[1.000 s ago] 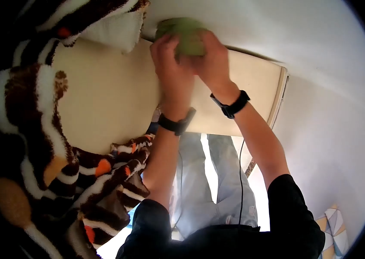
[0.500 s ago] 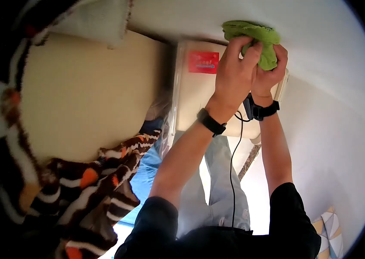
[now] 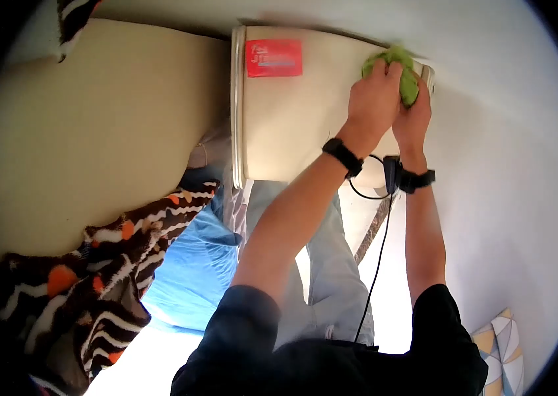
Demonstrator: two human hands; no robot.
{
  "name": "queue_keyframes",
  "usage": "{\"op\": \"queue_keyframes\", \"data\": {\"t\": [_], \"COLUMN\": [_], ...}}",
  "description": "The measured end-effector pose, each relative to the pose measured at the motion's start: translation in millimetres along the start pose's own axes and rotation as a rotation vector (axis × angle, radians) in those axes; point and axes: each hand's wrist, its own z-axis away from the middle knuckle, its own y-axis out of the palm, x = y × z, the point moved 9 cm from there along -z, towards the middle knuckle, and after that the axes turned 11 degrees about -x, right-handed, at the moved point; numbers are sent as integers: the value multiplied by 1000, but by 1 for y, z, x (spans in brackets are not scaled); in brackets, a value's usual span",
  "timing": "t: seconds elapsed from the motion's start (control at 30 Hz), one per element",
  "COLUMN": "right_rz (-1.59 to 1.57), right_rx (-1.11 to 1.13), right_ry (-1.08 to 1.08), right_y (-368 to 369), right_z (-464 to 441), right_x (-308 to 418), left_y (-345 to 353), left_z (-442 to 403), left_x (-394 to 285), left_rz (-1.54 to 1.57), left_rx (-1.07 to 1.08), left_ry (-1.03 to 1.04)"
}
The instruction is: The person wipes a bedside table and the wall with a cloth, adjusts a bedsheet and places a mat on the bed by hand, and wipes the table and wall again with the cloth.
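A green cloth is bunched up between my two hands over the far right part of a cream-coloured furniture top. My left hand has its fingers curled into the cloth from the left. On the other side, my right hand grips its right edge, the fingers partly hidden behind the cloth. Both hands are close together. Whether the cloth touches the surface, I cannot tell. A red card with white lettering lies on the same top, left of the hands.
At left is a large cream padded surface, with a brown, white and orange patterned blanket along it. Blue fabric hangs below. A white wall runs along the right. A black cable trails from my wrist device.
The cloth was spread wider and held farther out, near the wall; now it is gathered tighter and lower, over the cream top. My view has shifted, showing more of that top.
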Motion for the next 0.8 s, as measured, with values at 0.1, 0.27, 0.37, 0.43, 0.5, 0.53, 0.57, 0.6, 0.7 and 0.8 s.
{"op": "queue_keyframes", "data": {"t": [0.1, 0.27, 0.37, 0.43, 0.5, 0.53, 0.57, 0.6, 0.7, 0.8], "right_rz": [46, 146, 53, -29, -4, 10, 25, 40, 75, 175], "right_rx": [173, 421, 434, 412, 430, 439, 408, 376, 295, 241], "right_ry": [-193, -203, -254, -282, -251, -235, -258, -283, -293, -261], "right_y": [-2, 41, 72, 92, 107, 109, 106, 103, 94, 79], "right_z": [41, 128, 157, 153, 142, 134, 125, 116, 81, 39], "right_x": [-8, -7, 12, 31, 40, 39, 37, 34, 21, -3], "left_y": [9, -11, -49, -63, -70, -73, -72, -67, -48, -7], "left_z": [47, 134, 154, 148, 135, 123, 113, 104, 72, 38], "left_x": [18, 88, 119, 137, 145, 139, 132, 125, 107, 90], "left_rz": [-47, -177, -332, -333, -303, -272, -238, -208, -153, -153], "left_rx": [80, 182, 40, -1, -47, -67, -88, -110, -181, -195], "left_ry": [-90, -247, -232, -286, -309, -306, -305, -262, -139, -78]}}
